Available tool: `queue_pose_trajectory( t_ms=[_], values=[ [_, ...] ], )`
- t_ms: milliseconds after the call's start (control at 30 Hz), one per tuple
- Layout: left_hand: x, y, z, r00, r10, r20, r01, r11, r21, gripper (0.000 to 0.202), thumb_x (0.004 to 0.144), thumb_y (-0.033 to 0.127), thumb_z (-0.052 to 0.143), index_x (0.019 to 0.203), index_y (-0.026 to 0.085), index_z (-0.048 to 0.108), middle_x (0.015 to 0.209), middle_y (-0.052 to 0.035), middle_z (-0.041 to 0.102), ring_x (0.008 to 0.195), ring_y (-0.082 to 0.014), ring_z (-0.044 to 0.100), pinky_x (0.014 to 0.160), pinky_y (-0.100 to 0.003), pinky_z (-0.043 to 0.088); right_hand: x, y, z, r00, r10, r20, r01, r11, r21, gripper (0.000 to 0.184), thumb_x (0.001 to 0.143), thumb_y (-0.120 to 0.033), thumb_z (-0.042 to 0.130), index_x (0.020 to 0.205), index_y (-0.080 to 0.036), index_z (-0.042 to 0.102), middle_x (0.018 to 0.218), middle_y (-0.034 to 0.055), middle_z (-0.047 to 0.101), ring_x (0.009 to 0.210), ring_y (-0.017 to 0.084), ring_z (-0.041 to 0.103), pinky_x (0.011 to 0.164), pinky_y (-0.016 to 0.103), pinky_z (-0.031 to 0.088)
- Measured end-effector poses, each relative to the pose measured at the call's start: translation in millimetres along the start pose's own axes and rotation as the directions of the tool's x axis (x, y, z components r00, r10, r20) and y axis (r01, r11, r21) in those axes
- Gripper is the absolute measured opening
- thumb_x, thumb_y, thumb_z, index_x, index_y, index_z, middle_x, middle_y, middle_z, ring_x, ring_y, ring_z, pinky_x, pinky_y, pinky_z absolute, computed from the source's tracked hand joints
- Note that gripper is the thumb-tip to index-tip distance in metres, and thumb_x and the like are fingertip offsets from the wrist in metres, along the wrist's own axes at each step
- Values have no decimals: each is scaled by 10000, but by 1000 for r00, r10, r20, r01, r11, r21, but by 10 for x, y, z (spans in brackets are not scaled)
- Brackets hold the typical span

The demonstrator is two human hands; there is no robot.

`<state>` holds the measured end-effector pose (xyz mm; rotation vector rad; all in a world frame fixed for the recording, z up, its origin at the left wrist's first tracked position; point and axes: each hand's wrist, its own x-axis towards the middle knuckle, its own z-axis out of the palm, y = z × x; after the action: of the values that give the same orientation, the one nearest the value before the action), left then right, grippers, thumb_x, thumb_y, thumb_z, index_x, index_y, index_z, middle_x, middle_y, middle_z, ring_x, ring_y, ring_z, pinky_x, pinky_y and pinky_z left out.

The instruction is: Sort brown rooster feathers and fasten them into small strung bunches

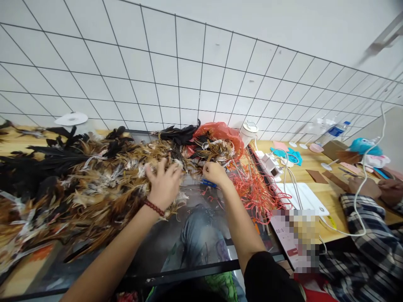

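Observation:
A big heap of brown, black and white feathers covers the left of the glass tabletop. My left hand lies on the heap's right edge with its fingers spread into the feathers; a red braided band is on that wrist. My right hand is closed in a pinch at the feathers spilling from a red plastic bag. What it pinches is too small to name. Something blue lies just below that hand. A tangle of red string lies to its right.
A white cup, a white power strip with cables and a white flat device sit on the wooden table to the right. Another person's plaid sleeve rests there. Behind stands a tiled wall with a wire grid.

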<state>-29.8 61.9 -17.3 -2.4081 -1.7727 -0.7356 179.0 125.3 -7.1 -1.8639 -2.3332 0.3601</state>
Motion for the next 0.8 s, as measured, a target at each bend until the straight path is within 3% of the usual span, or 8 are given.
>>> queue_pose_trajectory(
  t_ms=[100,200,333,433,533,600,700,800],
  values=[
    [-198,311,17,962,256,95,-261,965,35,312,907,170,447,1061,192,718,1265,-102,651,1323,-320,446,1152,-549,226,-133,-138,-9,989,-147,8,146,987,64,202,866,-207,473,919,-173,665,934,82,716,840,178,636,725,260,412],
    [-299,424,164,942,238,235,-254,966,41,302,902,138,437,931,138,737,1046,-138,706,1080,-292,611,945,-428,470,-359,-229,105,925,-375,59,371,926,69,197,905,-198,448,959,-159,633,969,86,697,871,169,621,760,261,418],
    [-308,377,363,931,244,272,-266,963,46,283,894,130,450,939,135,729,1018,-142,697,1015,-295,627,832,-421,507,-689,-32,295,894,-437,97,446,889,-106,243,936,-180,413,1075,-140,609,1181,135,662,1074,224,602,878,340,432],
    [-300,303,431,943,250,220,-263,964,31,289,899,131,447,982,148,723,1085,-140,691,1065,-293,615,853,-424,497,-895,269,275,922,-363,135,387,882,-269,298,909,-109,410,1129,-122,610,1380,155,562,1217,267,543,995,413,384],
    [-300,223,449,954,226,194,-235,972,21,292,906,149,442,959,155,729,1073,-140,695,1060,-296,617,856,-428,491,-1036,466,78,974,-195,117,225,902,-367,306,910,-105,392,1107,-108,626,1251,179,636,1146,289,580,967,437,388],
    [-291,176,441,962,202,184,-210,977,24,297,905,156,437,930,153,733,1070,-144,698,1044,-300,621,844,-431,489,-1072,484,-79,988,-151,35,154,925,-347,281,917,-137,398,1073,-122,631,1180,169,661,1098,287,594,914,414,403],
    [-219,139,392,973,174,152,-179,984,16,288,897,178,453,870,149,739,990,-149,715,1007,-312,630,853,-447,475,-989,382,-181,986,-114,-121,95,983,-155,190,917,-223,451,931,-167,632,1004,111,695,958,241,617,828,349,409],
    [-58,157,336,993,116,23,-114,991,-70,256,872,190,492,813,169,741,877,-134,727,1050,-315,620,953,-467,421,-730,201,-22,961,-18,-276,99,955,279,144,888,-261,482,822,-195,592,816,33,669,766,171,591,723,283,408]
  ],
)
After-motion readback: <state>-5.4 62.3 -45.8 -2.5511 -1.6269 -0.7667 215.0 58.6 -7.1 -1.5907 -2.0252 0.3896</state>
